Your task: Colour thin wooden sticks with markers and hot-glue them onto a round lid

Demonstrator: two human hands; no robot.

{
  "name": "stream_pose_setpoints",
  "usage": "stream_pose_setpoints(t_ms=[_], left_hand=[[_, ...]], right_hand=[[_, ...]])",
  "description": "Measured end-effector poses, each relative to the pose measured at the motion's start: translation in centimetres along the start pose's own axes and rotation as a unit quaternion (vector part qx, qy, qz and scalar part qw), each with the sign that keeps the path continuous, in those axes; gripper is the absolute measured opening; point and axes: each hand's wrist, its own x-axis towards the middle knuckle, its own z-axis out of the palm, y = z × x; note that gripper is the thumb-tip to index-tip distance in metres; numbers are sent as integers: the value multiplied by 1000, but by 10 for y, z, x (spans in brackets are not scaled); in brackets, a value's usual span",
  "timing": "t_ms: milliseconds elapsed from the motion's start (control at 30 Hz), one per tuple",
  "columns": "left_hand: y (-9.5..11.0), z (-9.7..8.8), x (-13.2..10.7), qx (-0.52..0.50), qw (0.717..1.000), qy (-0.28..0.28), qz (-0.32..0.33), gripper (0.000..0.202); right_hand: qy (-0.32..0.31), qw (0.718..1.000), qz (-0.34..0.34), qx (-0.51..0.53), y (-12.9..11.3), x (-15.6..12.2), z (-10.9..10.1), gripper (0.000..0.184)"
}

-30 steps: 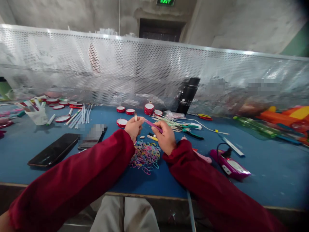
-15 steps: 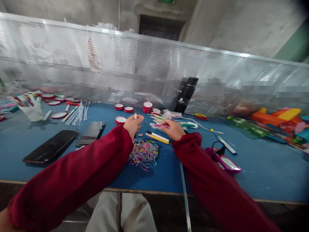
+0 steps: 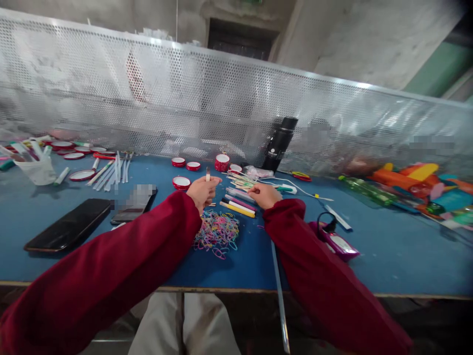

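Gone from the right hand [image 3: 266, 195], the purple pen [image 3: 242, 203] lies on the table [image 3: 380, 256], its long axis slanting from far left to near right. From my end, the left hand [image 3: 204, 191] grips a pale stick [image 3: 208, 175] upright; I can't tell whether the narrowed right hand holds anything. Lettering on the bottle [image 3: 283, 140] is unreadable; both forearms [image 3: 148, 251] reach forward, converging.
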Motion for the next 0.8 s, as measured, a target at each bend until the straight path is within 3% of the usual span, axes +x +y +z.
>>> stream_pose_setpoints(t_ms=[400, 800], left_hand=[[-7, -3, 6, 22, 999, -34, 4, 3], [-7, -5, 5, 24, 999, -21, 3, 6]], right_hand=[[-43, 994, -84, 46, -31, -19, -1, 21], [-28, 998, -59, 2, -34, -22, -11, 13]])
